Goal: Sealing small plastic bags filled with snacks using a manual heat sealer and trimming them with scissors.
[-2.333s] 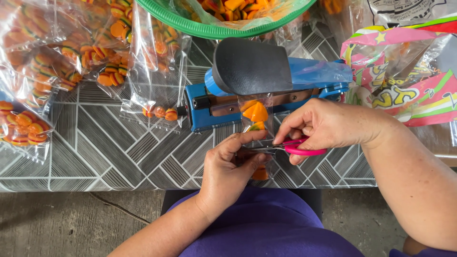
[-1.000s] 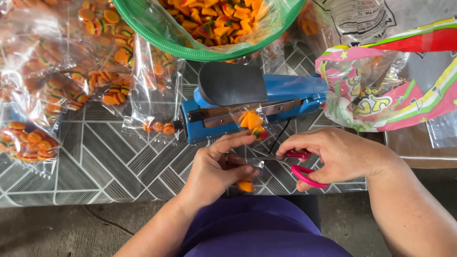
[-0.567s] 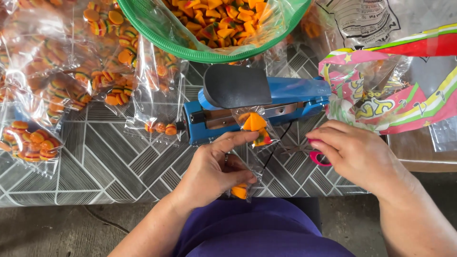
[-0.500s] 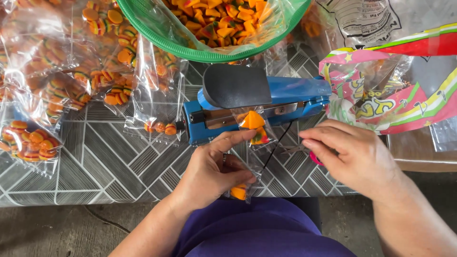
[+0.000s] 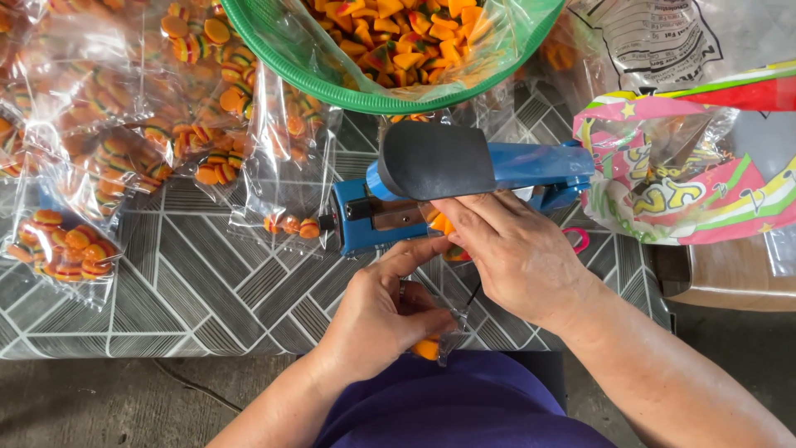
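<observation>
Pinching small candy bag (image 5: 435,340), left hand (image 5: 377,319); right hand (image 5: 518,253) fingertips on its upper end.

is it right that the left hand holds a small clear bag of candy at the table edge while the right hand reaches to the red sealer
Not quite: the head view shows the sealer is blue, not red. The rest holds: the left hand holds a small clear bag of candy at the table edge, and the right hand reaches to the sealer.

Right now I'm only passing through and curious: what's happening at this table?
A person is packing sweets. The left hand holds a small clear bag of orange candy at the table edge. The right hand reaches to another small bag at the blue heat sealer. Filled packets lie to the left, below a green basket.
</observation>
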